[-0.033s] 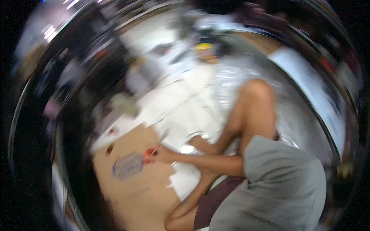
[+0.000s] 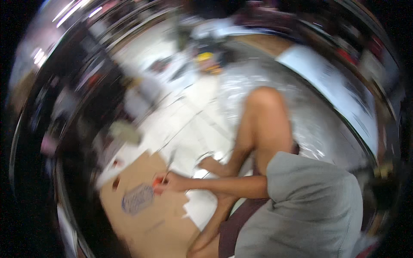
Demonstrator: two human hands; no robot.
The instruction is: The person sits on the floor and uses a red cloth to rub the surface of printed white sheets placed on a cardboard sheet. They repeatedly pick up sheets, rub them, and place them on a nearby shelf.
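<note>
My right hand (image 2: pixel 174 181) is closed around a small orange-red object (image 2: pixel 158 182), too blurred to name. It is over the right part of a flat brown cardboard sheet (image 2: pixel 150 232), beside a blue printed oval mark (image 2: pixel 137 199). From a grey sleeve (image 2: pixel 297 202) the bare forearm stretches leftward, between a raised knee (image 2: pixel 266 103) and a folded leg. My left hand is out of sight.
White floor tiles (image 2: pixel 189 124) lie beyond the cardboard, with a bare foot (image 2: pixel 211 165) on them. Clear plastic wrap (image 2: pixel 241 81) covers a grey surface behind the knee. A yellow-topped item (image 2: pixel 205 56) and a pale bundle (image 2: pixel 124 132) are farther off. Dark furniture lines the left.
The whole scene has shifted left in the picture as my view turned. My right hand keeps its hold on the orange-red object, in about the same place over the cardboard.
</note>
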